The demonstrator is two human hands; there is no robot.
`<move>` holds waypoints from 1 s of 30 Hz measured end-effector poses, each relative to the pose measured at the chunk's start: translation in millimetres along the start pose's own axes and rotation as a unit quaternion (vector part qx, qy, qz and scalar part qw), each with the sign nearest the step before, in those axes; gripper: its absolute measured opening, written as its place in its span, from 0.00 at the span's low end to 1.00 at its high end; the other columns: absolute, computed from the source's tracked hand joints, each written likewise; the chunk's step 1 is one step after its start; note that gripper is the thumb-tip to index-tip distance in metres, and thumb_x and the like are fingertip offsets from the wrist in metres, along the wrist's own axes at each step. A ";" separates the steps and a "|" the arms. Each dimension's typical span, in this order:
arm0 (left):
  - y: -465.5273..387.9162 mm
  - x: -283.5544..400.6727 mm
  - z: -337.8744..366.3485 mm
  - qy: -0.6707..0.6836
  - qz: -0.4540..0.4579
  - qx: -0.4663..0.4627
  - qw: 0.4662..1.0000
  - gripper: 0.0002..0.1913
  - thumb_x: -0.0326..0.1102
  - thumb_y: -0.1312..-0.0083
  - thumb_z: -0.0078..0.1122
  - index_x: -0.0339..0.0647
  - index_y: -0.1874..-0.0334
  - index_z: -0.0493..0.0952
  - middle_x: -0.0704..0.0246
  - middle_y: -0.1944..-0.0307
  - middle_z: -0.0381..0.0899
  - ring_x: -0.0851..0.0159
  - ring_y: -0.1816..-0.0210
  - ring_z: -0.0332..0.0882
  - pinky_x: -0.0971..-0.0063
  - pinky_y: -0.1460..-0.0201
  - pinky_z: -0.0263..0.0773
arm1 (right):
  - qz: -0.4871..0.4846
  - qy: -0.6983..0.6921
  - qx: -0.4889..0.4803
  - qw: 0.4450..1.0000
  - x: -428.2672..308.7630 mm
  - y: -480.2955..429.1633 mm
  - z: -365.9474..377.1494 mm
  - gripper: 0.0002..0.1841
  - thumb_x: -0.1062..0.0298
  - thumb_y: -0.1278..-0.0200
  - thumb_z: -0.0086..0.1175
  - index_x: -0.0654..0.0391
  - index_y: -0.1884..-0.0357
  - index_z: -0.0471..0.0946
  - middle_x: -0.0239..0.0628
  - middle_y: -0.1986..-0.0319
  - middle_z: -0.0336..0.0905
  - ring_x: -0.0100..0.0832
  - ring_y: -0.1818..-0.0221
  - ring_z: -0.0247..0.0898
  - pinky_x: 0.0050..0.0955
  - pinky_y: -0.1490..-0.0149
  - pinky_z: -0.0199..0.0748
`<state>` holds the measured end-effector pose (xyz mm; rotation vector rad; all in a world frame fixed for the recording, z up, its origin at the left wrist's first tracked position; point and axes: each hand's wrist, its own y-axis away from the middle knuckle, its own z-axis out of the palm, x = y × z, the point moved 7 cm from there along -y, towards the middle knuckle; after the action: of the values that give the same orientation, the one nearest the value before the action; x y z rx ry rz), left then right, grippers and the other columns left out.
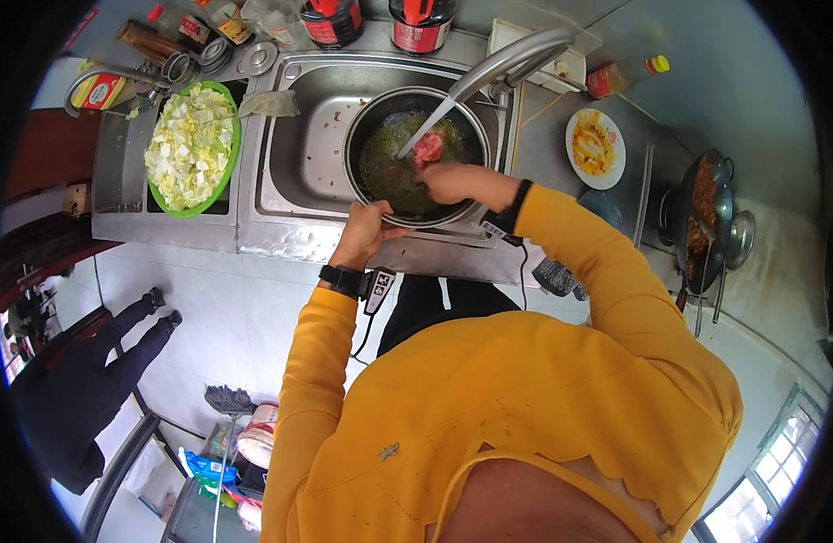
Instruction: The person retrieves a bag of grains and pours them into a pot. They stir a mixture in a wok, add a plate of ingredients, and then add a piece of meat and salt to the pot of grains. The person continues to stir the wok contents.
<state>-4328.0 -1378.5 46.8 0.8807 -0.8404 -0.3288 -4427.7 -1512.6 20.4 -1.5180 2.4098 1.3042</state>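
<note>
A deep metal pot stands in the right part of the steel sink, holding murky water. My left hand grips the pot's near-left rim, thumb on top. Inside the pot, the fingers of my right hand are at a wet pinkish-red piece and appear to hold it; whether it is raw meat or cloth cannot be told. The fingertips are partly hidden. From the curved faucet a stream of water runs into the pot beside the red piece.
A green basket of chopped cabbage stands left of the sink, near a grey rag. A sauce-stained plate and a wok of brown food stand right. Bottles line the back. Another person's legs show at left.
</note>
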 end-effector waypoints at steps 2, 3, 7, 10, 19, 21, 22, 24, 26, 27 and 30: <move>1.1 1.8 1.6 -0.008 0.017 -0.002 1.000 0.17 0.24 0.36 0.48 0.22 0.47 0.72 0.51 0.57 0.82 0.54 0.65 0.85 0.65 0.71 0.86 | -0.048 0.005 0.067 0.997 10.8 -1.6 -22.7 0.20 0.68 0.39 0.54 0.57 0.44 0.79 0.54 0.50 0.81 0.53 0.47 0.77 0.44 0.44 0.75; 2.2 2.1 4.0 -0.017 0.022 -0.005 1.000 0.17 0.24 0.37 0.49 0.22 0.46 0.72 0.52 0.57 0.82 0.54 0.65 0.85 0.65 0.71 0.86 | -0.006 -0.054 0.120 0.991 24.9 -7.1 -34.6 0.19 0.63 0.38 0.55 0.58 0.47 0.80 0.55 0.51 0.81 0.53 0.47 0.77 0.43 0.44 0.75; 4.3 7.5 11.5 -0.069 0.035 0.013 0.997 0.18 0.24 0.37 0.49 0.24 0.45 0.71 0.53 0.57 0.82 0.55 0.66 0.85 0.66 0.71 0.86 | 0.083 -0.161 0.145 0.973 39.1 -40.9 -30.3 0.22 0.51 0.36 0.59 0.59 0.51 0.81 0.56 0.52 0.80 0.53 0.48 0.77 0.43 0.43 0.74; 1.3 10.1 15.4 -0.065 0.024 0.001 0.998 0.17 0.23 0.37 0.48 0.25 0.46 0.72 0.54 0.60 0.82 0.56 0.68 0.84 0.67 0.72 0.85 | -0.034 -0.151 0.117 0.981 -2.8 -49.4 -15.2 0.24 0.52 0.37 0.60 0.59 0.46 0.78 0.56 0.48 0.78 0.55 0.45 0.75 0.46 0.40 0.72; -10.7 -11.4 -6.6 -0.012 -0.037 0.006 0.999 0.13 0.23 0.37 0.50 0.22 0.52 0.73 0.54 0.65 0.81 0.56 0.70 0.83 0.68 0.74 0.82 | 0.021 0.010 0.081 0.996 22.7 25.0 -5.3 0.35 0.66 0.48 0.68 0.55 0.35 0.72 0.52 0.30 0.53 0.66 0.44 0.68 0.53 0.39 0.71; -15.3 -14.7 -2.9 -0.001 -0.026 0.008 1.000 0.08 0.23 0.36 0.52 0.27 0.57 0.75 0.59 0.66 0.81 0.58 0.72 0.81 0.66 0.73 0.79 | 0.078 -0.014 0.111 0.991 32.6 12.4 1.8 0.41 0.64 0.49 0.69 0.58 0.31 0.66 0.56 0.29 0.50 0.68 0.48 0.71 0.54 0.41 0.73; -17.5 -15.8 -0.2 0.004 -0.022 0.015 1.000 0.08 0.23 0.36 0.52 0.27 0.57 0.75 0.59 0.66 0.81 0.58 0.72 0.81 0.66 0.73 0.79 | 0.120 -0.033 0.098 0.987 33.4 0.3 11.3 0.44 0.62 0.49 0.70 0.61 0.30 0.62 0.59 0.30 0.52 0.67 0.48 0.72 0.54 0.41 0.73; -20.0 -15.5 4.1 -0.001 -0.018 0.028 0.999 0.08 0.24 0.36 0.52 0.27 0.57 0.75 0.59 0.65 0.81 0.59 0.72 0.80 0.66 0.73 0.78 | 0.105 -0.028 0.074 0.991 25.9 -17.4 24.7 0.49 0.57 0.52 0.74 0.65 0.31 0.60 0.60 0.39 0.66 0.61 0.47 0.74 0.48 0.41 0.73; -19.4 -13.0 6.8 -0.018 -0.018 0.027 0.999 0.07 0.24 0.35 0.52 0.28 0.58 0.75 0.60 0.65 0.80 0.59 0.71 0.79 0.66 0.72 0.77 | 0.016 -0.197 0.068 0.978 15.4 -26.6 28.6 0.50 0.53 0.53 0.75 0.67 0.32 0.61 0.59 0.47 0.76 0.56 0.45 0.76 0.43 0.40 0.73; -17.9 -11.2 8.1 -0.013 -0.017 0.013 1.000 0.10 0.24 0.36 0.51 0.25 0.55 0.73 0.56 0.63 0.80 0.55 0.70 0.81 0.66 0.73 0.79 | -0.047 -0.305 0.060 0.949 10.8 -26.6 25.7 0.49 0.53 0.53 0.75 0.67 0.33 0.63 0.58 0.51 0.79 0.53 0.43 0.76 0.41 0.39 0.73; -10.9 -6.1 7.2 0.000 -0.010 -0.026 1.000 0.15 0.23 0.37 0.49 0.20 0.50 0.70 0.48 0.61 0.80 0.46 0.68 0.85 0.65 0.73 0.82 | -0.070 -0.195 0.164 0.964 22.3 -16.7 -3.5 0.43 0.58 0.48 0.71 0.61 0.31 0.63 0.57 0.51 0.79 0.52 0.42 0.74 0.40 0.38 0.72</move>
<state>-4336.6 -1385.6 37.7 0.8406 -0.8203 -0.3675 -4425.6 -1534.5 2.9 -1.1892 2.0972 0.9986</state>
